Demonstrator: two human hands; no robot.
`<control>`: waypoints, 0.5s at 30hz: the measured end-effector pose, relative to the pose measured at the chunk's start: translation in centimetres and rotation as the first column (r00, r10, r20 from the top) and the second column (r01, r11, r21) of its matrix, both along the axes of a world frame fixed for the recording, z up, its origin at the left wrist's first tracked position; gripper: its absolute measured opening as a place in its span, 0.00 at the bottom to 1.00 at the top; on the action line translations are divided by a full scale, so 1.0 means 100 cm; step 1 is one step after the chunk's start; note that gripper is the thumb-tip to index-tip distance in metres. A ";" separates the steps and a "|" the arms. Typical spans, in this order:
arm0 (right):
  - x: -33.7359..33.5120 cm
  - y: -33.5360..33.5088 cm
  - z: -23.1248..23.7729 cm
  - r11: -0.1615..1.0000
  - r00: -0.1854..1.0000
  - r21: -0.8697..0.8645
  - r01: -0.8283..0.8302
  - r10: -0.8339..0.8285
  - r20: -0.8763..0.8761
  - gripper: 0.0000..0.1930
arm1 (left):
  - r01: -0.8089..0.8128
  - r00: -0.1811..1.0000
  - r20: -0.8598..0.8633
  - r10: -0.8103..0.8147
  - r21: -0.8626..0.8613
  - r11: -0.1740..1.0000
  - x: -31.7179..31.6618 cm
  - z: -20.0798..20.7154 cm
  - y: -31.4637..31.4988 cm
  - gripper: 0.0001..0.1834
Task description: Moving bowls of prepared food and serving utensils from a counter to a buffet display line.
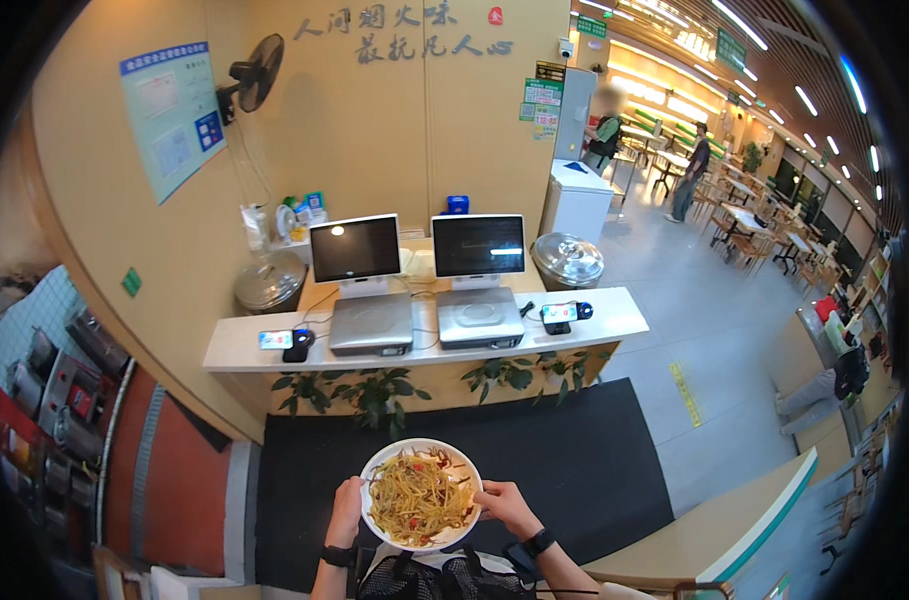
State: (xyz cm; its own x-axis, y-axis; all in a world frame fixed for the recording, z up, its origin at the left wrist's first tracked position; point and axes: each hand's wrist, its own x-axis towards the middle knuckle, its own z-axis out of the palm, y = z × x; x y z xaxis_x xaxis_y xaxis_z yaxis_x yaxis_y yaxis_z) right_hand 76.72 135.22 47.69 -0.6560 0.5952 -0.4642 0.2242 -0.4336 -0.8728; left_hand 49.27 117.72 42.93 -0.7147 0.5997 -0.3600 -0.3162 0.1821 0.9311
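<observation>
Close in front of me I carry a round white plate (373, 466) heaped with yellow-brown shredded food (420, 497) and a few red bits. My left hand (346, 508) grips the plate's left rim, and my right hand (506, 507) grips the right rim, thumb on top. Both hands are closed on the plate, which is held over a black floor mat. Each wrist has a dark band. Ahead stands a white-topped counter (629, 312) with two weighing scales (371, 322) and two dark screens (355, 248) above them.
Lidded metal pots (568, 259) flank the counter, and leafy plants (376, 392) hang along its front. A wooden partition (744, 510) stands at the lower right. Dining tables and two standing people (690, 172) are farther right. A wall fan (259, 75) is at upper left.
</observation>
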 end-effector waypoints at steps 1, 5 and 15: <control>-0.007 0.020 -0.004 1.000 1.000 -0.003 0.013 -0.013 0.016 0.18 | 0.007 1.000 -0.003 -0.007 0.001 1.000 -0.010 -0.007 0.023 0.17; -0.028 0.097 -0.029 0.996 0.995 0.019 0.085 -0.086 0.049 0.18 | 0.078 0.996 -0.043 -0.076 0.039 0.996 -0.038 -0.038 0.124 0.17; -0.078 0.255 -0.038 0.954 0.956 0.127 0.272 -0.283 0.078 0.13 | 0.326 0.943 -0.063 -0.325 0.002 0.945 -0.109 -0.067 0.341 0.17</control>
State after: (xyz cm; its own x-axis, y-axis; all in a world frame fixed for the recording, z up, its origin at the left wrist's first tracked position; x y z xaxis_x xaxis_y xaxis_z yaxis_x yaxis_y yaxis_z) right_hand 68.89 160.76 43.93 -0.4140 0.7997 -0.4349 0.1926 -0.3900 -0.9005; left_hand 38.33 151.82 36.20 -0.5000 0.8074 -0.3132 -0.1839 0.2544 0.9495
